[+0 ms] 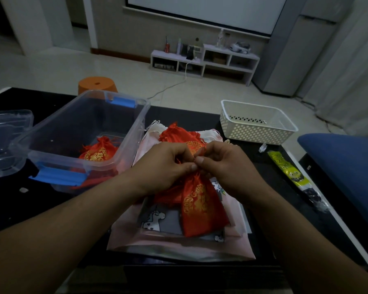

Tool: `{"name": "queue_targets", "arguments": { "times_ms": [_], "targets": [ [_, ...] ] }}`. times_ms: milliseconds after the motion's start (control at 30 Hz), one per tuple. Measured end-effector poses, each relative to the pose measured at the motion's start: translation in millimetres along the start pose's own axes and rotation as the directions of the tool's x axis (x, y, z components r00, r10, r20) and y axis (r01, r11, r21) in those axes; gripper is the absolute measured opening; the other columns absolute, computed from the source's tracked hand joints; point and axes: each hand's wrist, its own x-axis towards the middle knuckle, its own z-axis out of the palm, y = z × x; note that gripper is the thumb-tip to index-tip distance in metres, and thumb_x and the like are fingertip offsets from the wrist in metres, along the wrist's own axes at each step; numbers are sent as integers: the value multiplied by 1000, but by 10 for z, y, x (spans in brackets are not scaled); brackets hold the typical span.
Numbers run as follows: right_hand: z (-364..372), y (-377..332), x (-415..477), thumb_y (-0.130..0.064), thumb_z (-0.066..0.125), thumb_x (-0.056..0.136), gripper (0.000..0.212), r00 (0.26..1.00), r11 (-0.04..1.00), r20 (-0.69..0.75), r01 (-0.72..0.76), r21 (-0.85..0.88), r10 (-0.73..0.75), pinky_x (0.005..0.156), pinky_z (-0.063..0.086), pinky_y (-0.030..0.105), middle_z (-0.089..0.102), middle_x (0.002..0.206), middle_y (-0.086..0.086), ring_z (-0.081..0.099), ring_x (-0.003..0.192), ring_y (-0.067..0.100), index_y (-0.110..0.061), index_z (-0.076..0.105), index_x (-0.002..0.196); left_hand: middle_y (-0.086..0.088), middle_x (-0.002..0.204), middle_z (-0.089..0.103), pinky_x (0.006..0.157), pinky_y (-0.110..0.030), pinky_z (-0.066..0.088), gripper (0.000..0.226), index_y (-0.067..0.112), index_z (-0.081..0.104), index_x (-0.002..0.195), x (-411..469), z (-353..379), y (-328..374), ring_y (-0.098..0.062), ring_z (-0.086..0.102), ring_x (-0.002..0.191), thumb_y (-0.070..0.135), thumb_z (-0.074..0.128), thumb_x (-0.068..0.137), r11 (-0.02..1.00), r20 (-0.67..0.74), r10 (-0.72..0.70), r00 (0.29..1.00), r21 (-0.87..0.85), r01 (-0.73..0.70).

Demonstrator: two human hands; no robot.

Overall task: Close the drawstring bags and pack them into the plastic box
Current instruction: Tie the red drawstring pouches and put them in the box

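Up and left of the fingers: the plastic box (73, 161), open, with its lid (5, 141) set aside farther left.

Under the fingers and spreading back toward the wrists: flat pink unicorn bags (157, 234), apparently untouched. Cannot tell from here whether drawn shut.

Up and right of the fingers, well apart: a white basket (257, 128).

Just beyond the fingertips: a heap of red bags (179, 134) lying against cream bags (210, 134), seemingly not yet dealt with.

Hanging below the fingers: the red bag in hand (202, 209), neck gathered, body resting on the pink ones.

Well left of the fingers, inside the box: one closed red bag (98, 151), already packed. Possibly more red cloth beneath it, hard to tell through the wall.

Both curled: left hand (164, 166) and right hand (223, 166), thumb and forefinger tips (192, 166) pinching the cords at the bag's neck, the two hands nearly touching.

Judging from this: at the closing step on one bag, early in the job, with most bags left to close and pack.
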Motion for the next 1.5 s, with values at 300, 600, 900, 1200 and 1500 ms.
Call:
{"name": "queue_targets", "arguments": {
  "times_ms": [300,600,900,1200,1500],
  "targets": [
    [95,21,10,-17,75,94,8,981,948,-80,149,-281,-178,67,53,23,72,78,-11,68,74,2,-24,75,90,-2,72,61,61,-29,45,19,16,60,80,14,38,-55,-13,55,66,22,69,95,1000,-25,14,1000,9,-13],
    [-11,50,38,-6,64,98,13,999,999,34,6,48,-8,79,60,42,76,85,7,73,79,17,-15,72,102,7,83,63,65,-14,42,10,17,66,88,-12,15,-71,-5,57,81,20,69,97,994,-64,106,992,44,-103],
    [-41,194,64,-21,71,98,15,975,979,197,-135,152,104,78,55,47,75,86,10,68,80,26,-26,80,87,8,92,60,72,-18,46,5,18,67,92,-33,-14,-103,-7,57,86,21,69,96,981,-61,186,981,69,-182],
    [-70,205,56,-13,74,95,4,978,982,202,-94,164,60,67,52,36,72,78,4,65,71,18,-11,73,93,7,89,67,75,-27,53,7,24,68,99,-28,-22,-120,-8,63,85,18,71,96,988,-4,152,988,3,-152],
    [34,182,42,-9,69,96,10,988,981,130,-103,162,82,66,47,44,67,71,12,59,65,27,-3,68,87,3,87,68,68,-21,53,10,22,65,108,-25,-61,-10,-6,64,78,18,67,99,990,78,114,990,-90,-107]
  ]
}}
